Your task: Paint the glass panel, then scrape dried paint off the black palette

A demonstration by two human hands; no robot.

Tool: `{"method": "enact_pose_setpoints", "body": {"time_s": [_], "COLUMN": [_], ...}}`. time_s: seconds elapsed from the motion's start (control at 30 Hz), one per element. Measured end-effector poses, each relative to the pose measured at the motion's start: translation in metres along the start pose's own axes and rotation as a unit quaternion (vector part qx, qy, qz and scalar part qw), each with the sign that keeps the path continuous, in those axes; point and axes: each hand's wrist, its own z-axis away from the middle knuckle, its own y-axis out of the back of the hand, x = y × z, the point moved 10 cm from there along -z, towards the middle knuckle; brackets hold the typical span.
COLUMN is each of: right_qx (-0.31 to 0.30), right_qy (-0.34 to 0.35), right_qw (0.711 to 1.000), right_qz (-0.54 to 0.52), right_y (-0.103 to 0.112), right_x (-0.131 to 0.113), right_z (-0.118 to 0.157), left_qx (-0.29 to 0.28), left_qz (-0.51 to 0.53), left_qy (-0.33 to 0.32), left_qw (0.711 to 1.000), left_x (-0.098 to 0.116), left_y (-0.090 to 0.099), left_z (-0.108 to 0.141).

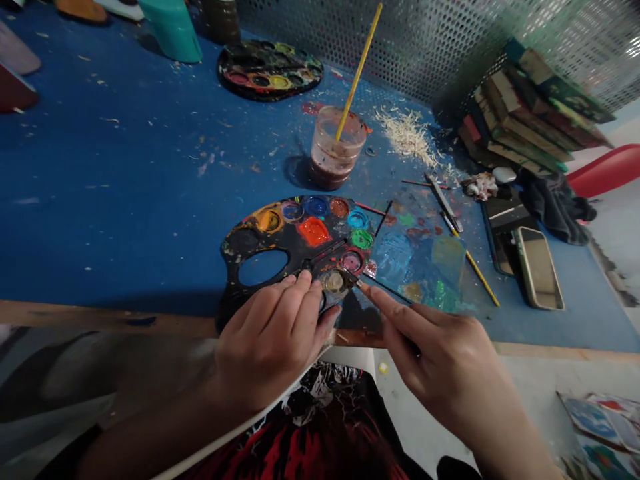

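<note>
**At the tabletop (125, 187) edge: two hands and one messy palette (296, 244)**

So the black palette with the thumb hole sits right at the near edge of the blue tabletop, loaded with paint. There's a fat red-orange blob (315, 231) in the middle, with blue, brown, green, pink and yellow-orange wells around it.

Left hand (280, 320) is over the near side of the palette, fingers bunched together with the tips by the tan well (334, 281). Can't tell if they're actually gripping anything. Right hand (433, 333) comes in from the other side, index stretched out, fingers clamped on a slim tool (357, 282) whose tip is right beside that same well. Too small to say exactly what tool it is.

Just behind the palette is a clear plastic cup (329, 175) of murky water with a yellow stick (360, 73) leaning in it. Past that, a second palette (273, 63), then a heap of pale shavings (410, 137) off to the right.

Further right: a yellow-handled paintbrush (483, 277), a phone (539, 268) lying flat, a dark cloth (555, 200) and a leaning stack of paint-stained books (530, 113).
</note>
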Motion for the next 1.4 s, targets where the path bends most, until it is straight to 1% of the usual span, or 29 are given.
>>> {"method": "enact_pose_setpoints", "body": {"time_s": [0.17, 0.27, 0.53, 0.63, 0.83, 1.0, 1.27, 1.4], "right_qx": [0.007, 0.014, 0.009, 0.011, 0.016, 0.002, -0.016, -0.019], "right_qy": [0.018, 0.020, 0.017, 0.019, 0.023, 0.020, 0.008, -0.011], "right_qw": [1.000, 0.999, 1.000, 1.000, 0.999, 0.999, 1.000, 1.000], "right_qz": [0.024, 0.021, 0.012, 0.018, 0.017, 0.026, 0.003, -0.022], "right_y": [-0.003, -0.004, 0.008, 0.009, 0.009, 0.006, 0.004, 0.001], "right_x": [-0.002, -0.002, 0.004, 0.005, 0.003, 0.001, -0.003, -0.002], "right_z": [-0.008, -0.011, 0.003, 0.005, 0.008, 0.009, 0.012, 0.013], "left_qx": [0.006, 0.003, -0.009, -0.003, -0.011, -0.011, -0.009, -0.004], "left_qz": [-0.008, -0.003, -0.005, -0.001, 0.005, 0.003, 0.010, 0.008], "left_qy": [-0.006, -0.007, -0.008, -0.007, -0.004, -0.016, -0.001, -0.002], "left_qw": [1.000, 1.000, 1.000, 1.000, 1.000, 1.000, 1.000, 1.000], "left_x": [0.000, -0.001, -0.001, -0.001, -0.001, 0.000, -0.002, -0.003], "left_y": [0.001, 0.001, -0.001, 0.000, -0.002, 0.000, -0.001, 0.000], "left_z": [0.000, 0.001, 0.002, 0.002, 0.000, -0.002, -0.001, -0.001]}}
